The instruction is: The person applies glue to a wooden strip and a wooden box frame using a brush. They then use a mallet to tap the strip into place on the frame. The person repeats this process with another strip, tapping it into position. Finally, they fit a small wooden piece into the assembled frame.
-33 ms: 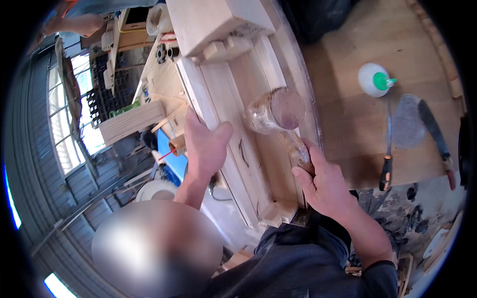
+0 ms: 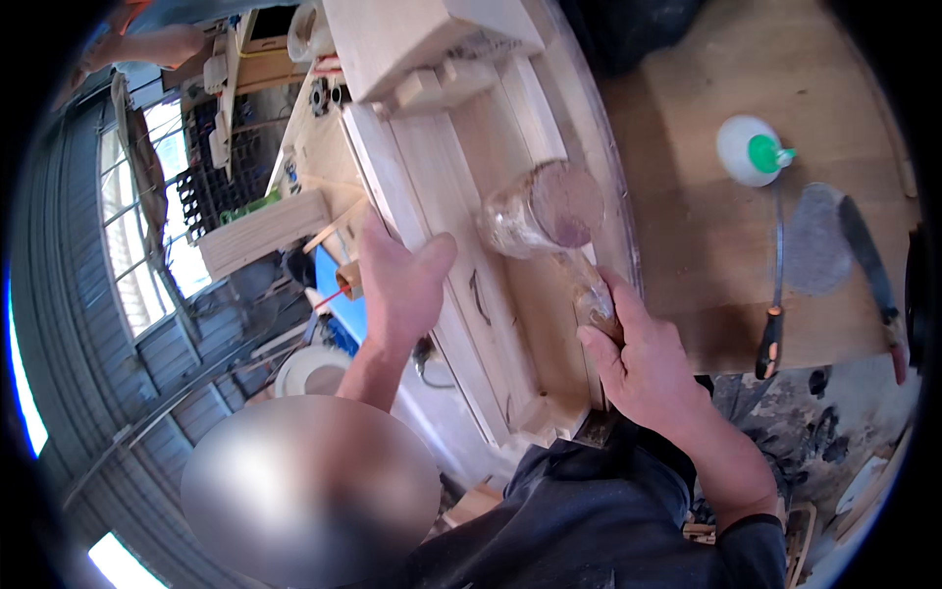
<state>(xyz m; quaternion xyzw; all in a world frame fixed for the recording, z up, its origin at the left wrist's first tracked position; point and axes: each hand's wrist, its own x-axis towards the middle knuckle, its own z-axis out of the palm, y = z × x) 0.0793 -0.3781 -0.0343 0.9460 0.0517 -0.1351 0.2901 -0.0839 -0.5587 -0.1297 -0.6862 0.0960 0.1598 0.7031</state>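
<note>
A long pale wooden frame (image 2: 446,187), made of joined boards around a recessed middle, lies lengthwise before me. My left hand (image 2: 404,285) is closed on its left rail, thumb over the top; the other fingers are hidden behind the wood. My right hand (image 2: 643,358) wraps round the handle of a wooden mallet (image 2: 535,211), whose head looks covered in shiny clear wrap. The mallet head hangs over the frame's recess, its round face turned up to the right. Whether it touches the wood I cannot tell. A large pale block (image 2: 392,39) stands at the frame's far end.
Right of the frame, a brown worktop (image 2: 677,187) bears a white squeeze bottle (image 2: 746,150) with a green cap, an orange-and-black-handled tool (image 2: 771,344), a grey flat piece (image 2: 818,240) and a dark-bladed tool (image 2: 866,257). Another person's arm (image 2: 162,46) shows at far left.
The view has shifted slightly, so the bottle and tools on the worktop sit a little further right. Both hands keep their grips, and the mallet stays over the recess.
</note>
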